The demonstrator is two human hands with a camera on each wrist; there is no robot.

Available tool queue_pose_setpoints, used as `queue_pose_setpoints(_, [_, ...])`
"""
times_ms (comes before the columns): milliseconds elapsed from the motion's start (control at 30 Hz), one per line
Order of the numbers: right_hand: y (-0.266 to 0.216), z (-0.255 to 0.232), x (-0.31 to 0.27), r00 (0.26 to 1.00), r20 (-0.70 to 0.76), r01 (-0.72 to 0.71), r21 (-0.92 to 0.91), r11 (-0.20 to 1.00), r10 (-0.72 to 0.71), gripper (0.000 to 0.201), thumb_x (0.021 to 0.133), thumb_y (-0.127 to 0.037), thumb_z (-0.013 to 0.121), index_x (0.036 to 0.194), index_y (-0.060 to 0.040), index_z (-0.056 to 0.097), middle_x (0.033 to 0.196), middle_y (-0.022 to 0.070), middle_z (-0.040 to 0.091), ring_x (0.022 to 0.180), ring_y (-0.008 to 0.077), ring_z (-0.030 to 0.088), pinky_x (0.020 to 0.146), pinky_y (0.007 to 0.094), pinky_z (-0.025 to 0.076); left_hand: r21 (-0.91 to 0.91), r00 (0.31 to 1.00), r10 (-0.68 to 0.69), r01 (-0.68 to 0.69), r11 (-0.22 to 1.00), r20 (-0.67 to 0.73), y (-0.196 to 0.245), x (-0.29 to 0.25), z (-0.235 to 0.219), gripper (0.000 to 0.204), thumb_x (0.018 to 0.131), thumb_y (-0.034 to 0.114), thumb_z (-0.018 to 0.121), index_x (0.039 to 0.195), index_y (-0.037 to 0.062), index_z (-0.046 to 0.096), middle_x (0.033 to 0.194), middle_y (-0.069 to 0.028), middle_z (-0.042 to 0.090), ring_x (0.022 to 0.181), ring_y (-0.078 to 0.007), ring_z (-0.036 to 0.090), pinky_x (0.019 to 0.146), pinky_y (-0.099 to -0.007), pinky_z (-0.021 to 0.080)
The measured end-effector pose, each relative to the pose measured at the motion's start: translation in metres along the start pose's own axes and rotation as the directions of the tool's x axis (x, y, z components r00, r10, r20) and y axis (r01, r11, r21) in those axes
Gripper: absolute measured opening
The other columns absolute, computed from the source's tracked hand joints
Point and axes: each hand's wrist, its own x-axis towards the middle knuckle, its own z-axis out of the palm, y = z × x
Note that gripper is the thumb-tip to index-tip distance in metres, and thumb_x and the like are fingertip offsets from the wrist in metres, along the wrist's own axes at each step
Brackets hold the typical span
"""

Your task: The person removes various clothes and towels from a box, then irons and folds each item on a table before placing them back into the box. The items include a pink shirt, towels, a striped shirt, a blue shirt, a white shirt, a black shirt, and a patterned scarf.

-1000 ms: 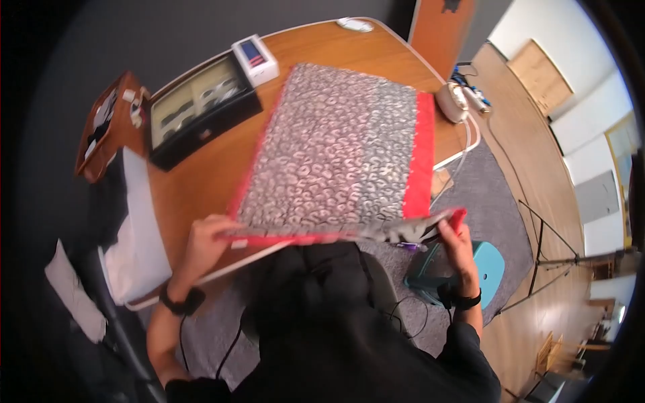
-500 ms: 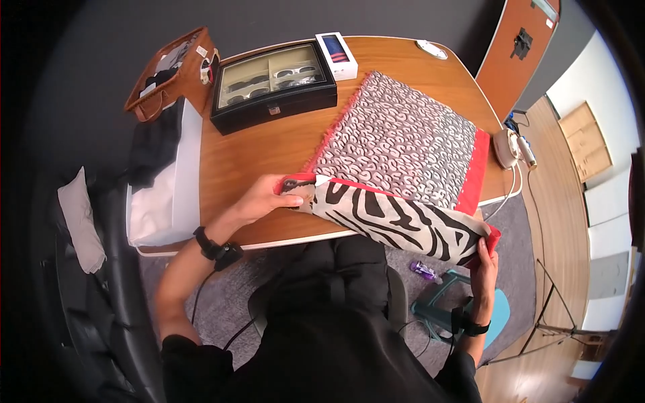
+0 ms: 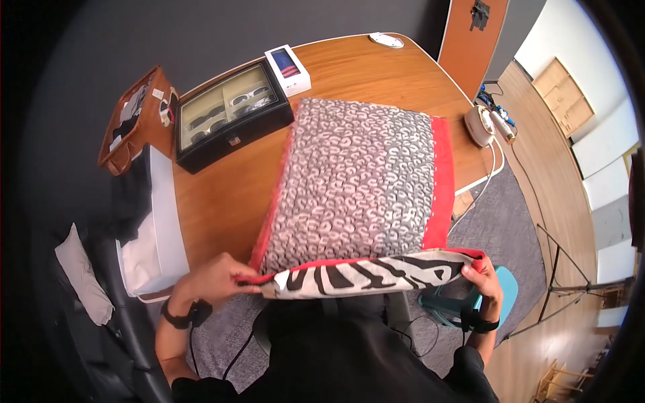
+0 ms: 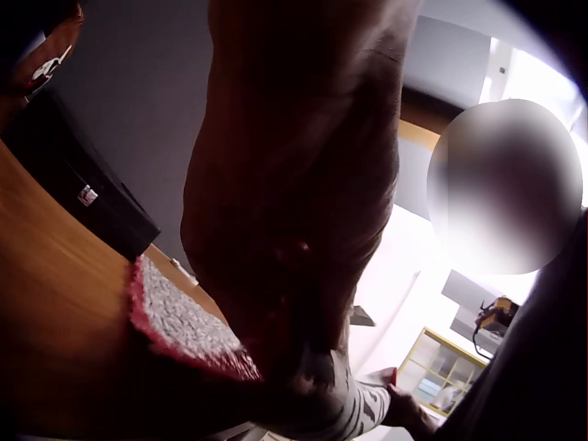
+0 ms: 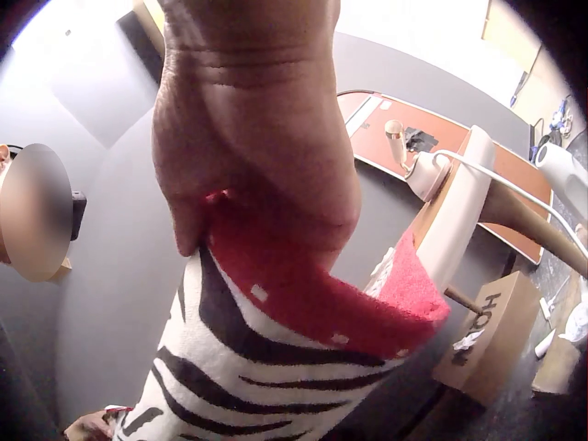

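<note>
The scarf (image 3: 356, 188) lies flat across the table (image 3: 215, 195), stretching away from the person, its near hem running left to right between both hands. Left hand (image 3: 213, 277) and right hand (image 3: 485, 277) each pinch a corner. Half a second ago the zebra side was folded further over; now the hem is drawn back taut.

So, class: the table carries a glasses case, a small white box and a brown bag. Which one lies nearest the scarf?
The glasses case: its corner almost meets the scarf. The white box sits behind it, the brown bag beyond its far end.
</note>
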Motion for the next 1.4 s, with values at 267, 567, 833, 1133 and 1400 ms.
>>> queue_pose_setpoints(267, [-0.048,-0.035,0.081,1.000,-0.013,0.028,0.011,1.000,-0.028,0.046,0.102,-0.031,0.066,0.132,0.0045,0.064,0.109,0.0038,0.073,0.097,0.0120,0.068,0.085,0.0311,0.057,-0.162,0.957,0.048,-0.097,0.982,-0.286,-0.005,0.079,-0.058,0.026,0.093,0.020,0.079,0.111,0.0017,0.076,0.077,-0.0016,0.069,0.068,-0.0057,0.056,0.059,-0.0280,0.047])
queue_pose_setpoints(567, [-0.066,-0.087,0.303,0.970,-0.239,-0.007,-0.178,0.984,-0.036,0.043,0.102,-0.045,0.064,0.103,-0.0021,0.073,0.084,-0.0014,0.068,0.071,0.0091,0.059,0.064,0.0266,0.044,-0.516,0.791,-0.185,-0.185,0.837,-0.584,-0.071,0.310,-0.134,0.026,0.097,0.010,0.066,0.119,-0.0025,0.069,0.106,-0.0031,0.073,0.091,-0.0101,0.066,0.083,-0.0279,0.054])
queue_pose_setpoints(833, [-0.002,-0.084,0.333,0.909,-0.349,0.066,-0.417,0.906,-0.227,0.023,0.101,-0.022,0.068,0.099,0.0007,0.071,0.080,-0.0042,0.060,0.072,0.0050,0.050,0.062,0.0255,0.041,-0.073,0.464,-0.037,-0.060,0.996,-0.885,-0.097,0.327,-0.074,0.025,0.083,0.007,0.070,0.107,-0.0014,0.068,0.094,-0.0196,0.073,0.090,-0.0333,0.073,0.082,-0.0409,0.055])
queue_pose_setpoints(1133, [0.009,-0.085,0.348,0.808,-0.408,0.170,-0.529,0.831,-0.425,0.029,0.105,-0.020,0.060,0.086,-0.0008,0.050,0.072,-0.0018,0.048,0.071,0.0071,0.045,0.061,0.0298,0.042,0.018,0.367,0.027,-0.027,0.999,-0.930,-0.100,0.327,-0.066,0.020,0.094,0.002,0.063,0.114,0.0003,0.062,0.095,-0.0241,0.070,0.091,-0.0427,0.069,0.079,-0.0468,0.052])
queue_pose_setpoints(1400, [0.002,-0.094,0.368,0.824,-0.418,-0.008,-0.685,0.729,-0.383,0.032,0.101,-0.030,0.059,0.108,-0.0004,0.070,0.096,0.0317,0.069,0.097,0.0496,0.067,0.082,0.0508,0.053,0.041,0.318,0.010,0.091,0.995,-0.948,-0.097,0.339,-0.069,0.015,0.098,0.003,0.056,0.112,0.0001,0.057,0.099,-0.0299,0.068,0.096,-0.0518,0.064,0.079,-0.0565,0.049])
